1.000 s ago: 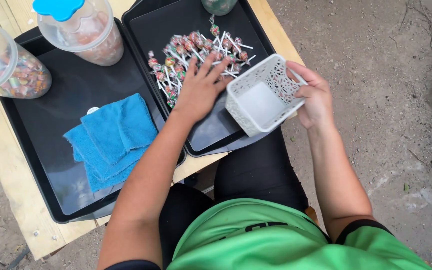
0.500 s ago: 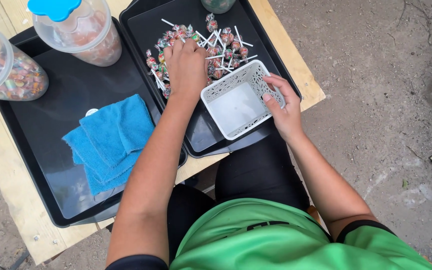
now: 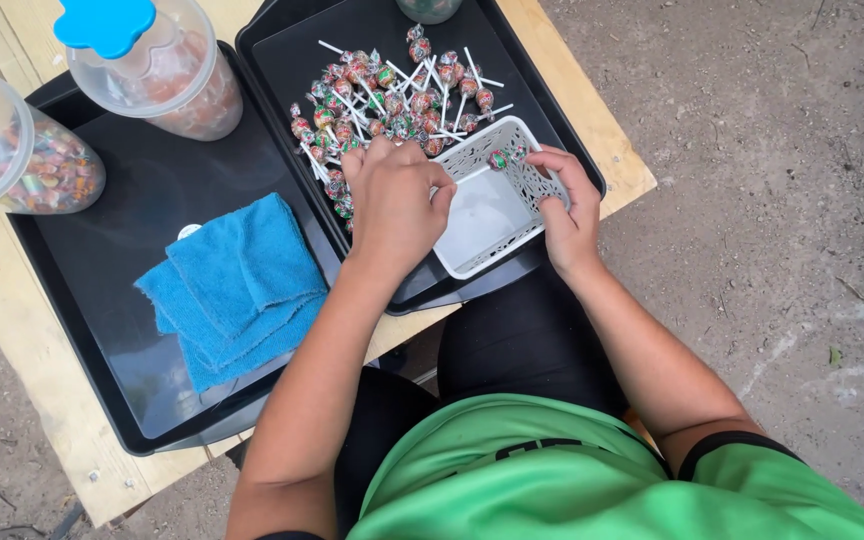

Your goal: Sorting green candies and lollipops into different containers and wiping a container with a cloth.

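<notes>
A pile of wrapped lollipops (image 3: pixel 392 95) with white sticks lies on the right black tray (image 3: pixel 552 130). My left hand (image 3: pixel 392 195) rests at the near edge of the pile, fingers curled around some lollipops, right beside the rim of a white lattice basket (image 3: pixel 482 215). My right hand (image 3: pixel 567 210) grips the basket's right wall. The basket stands on the tray's near right corner and looks empty inside. One lollipop (image 3: pixel 498 158) lies at its far rim.
The left black tray (image 3: pixel 82 330) holds a folded blue cloth (image 3: pixel 237 285) and two clear candy-filled jars, one with a blue lid (image 3: pixel 157 60) and one at the left edge (image 3: pixel 12 145). Both trays sit on a wooden table (image 3: pixel 592 130). Bare ground lies to the right.
My left hand reached up over the pile, then pulled back toward the basket with fingers curled. My right hand brought the basket down flat onto the tray and nearer the pile.
</notes>
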